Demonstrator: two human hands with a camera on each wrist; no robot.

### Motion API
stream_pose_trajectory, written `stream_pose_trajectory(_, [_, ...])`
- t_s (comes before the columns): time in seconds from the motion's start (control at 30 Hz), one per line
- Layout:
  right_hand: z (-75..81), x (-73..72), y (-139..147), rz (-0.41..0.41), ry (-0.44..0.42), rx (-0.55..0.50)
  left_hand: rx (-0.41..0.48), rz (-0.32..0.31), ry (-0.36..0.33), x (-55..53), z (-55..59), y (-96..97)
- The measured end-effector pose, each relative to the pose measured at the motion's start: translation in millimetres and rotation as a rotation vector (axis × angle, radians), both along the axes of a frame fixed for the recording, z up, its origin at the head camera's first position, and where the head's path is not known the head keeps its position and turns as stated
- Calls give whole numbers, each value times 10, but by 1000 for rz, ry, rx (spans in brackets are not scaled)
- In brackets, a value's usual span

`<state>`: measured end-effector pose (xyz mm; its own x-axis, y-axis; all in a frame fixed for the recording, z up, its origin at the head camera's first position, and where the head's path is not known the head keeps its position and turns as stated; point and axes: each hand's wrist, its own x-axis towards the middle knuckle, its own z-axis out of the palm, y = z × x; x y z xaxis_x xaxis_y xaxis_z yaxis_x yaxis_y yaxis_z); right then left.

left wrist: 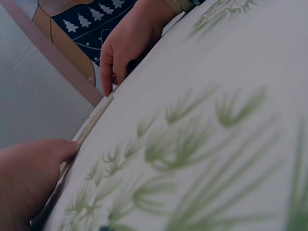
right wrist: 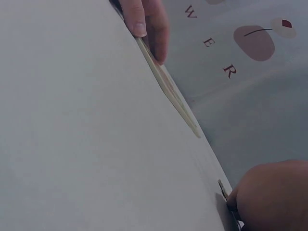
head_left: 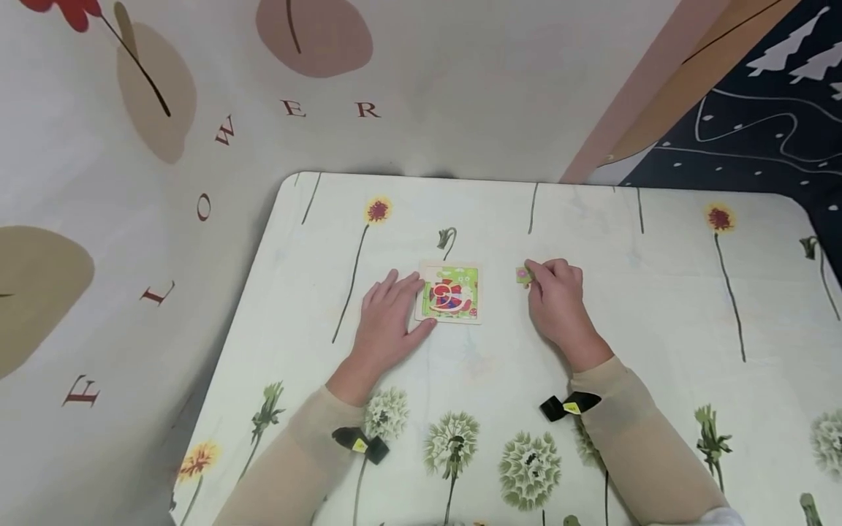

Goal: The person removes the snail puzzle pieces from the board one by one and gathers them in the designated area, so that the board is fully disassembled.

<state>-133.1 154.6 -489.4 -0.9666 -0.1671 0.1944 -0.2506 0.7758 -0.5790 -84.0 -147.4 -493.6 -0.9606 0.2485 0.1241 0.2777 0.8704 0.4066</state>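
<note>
A small square wooden jigsaw puzzle (head_left: 454,296) lies flat, its picture red, blue and green with a snail-like spiral. My left hand (head_left: 388,314) rests at its left side, fingers extended, thumb at the near left corner. In the left wrist view the thumb (left wrist: 65,148) touches the puzzle's edge. Off to the right, my right hand (head_left: 559,303) pinches a small green puzzle piece (head_left: 522,275) with a pink flower on it, apart from the puzzle and close over the table. Its fingers partly cover the piece.
The table (head_left: 500,351) wears a white cloth printed with dandelions and flowers. Its far edge meets a pale curtain (head_left: 460,131) with printed letters. A dark panel with white trees (head_left: 756,139) hangs at the far right. Black straps sit on both wrists.
</note>
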Motion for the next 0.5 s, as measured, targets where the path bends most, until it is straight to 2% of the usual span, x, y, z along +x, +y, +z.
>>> stream_pose_trajectory(0.27, [33,-9,0,-52,-134,-48,-36,-10,-1,-26,19,-8])
stream_pose_trajectory(0.4, [38,30,-21,-67,-120,-85,-44,-8,1,-8,14,-8])
stream_pose_trajectory(0.5, [36,53,-52,-54,-77,-99,-43,-8,5,3,12,-6])
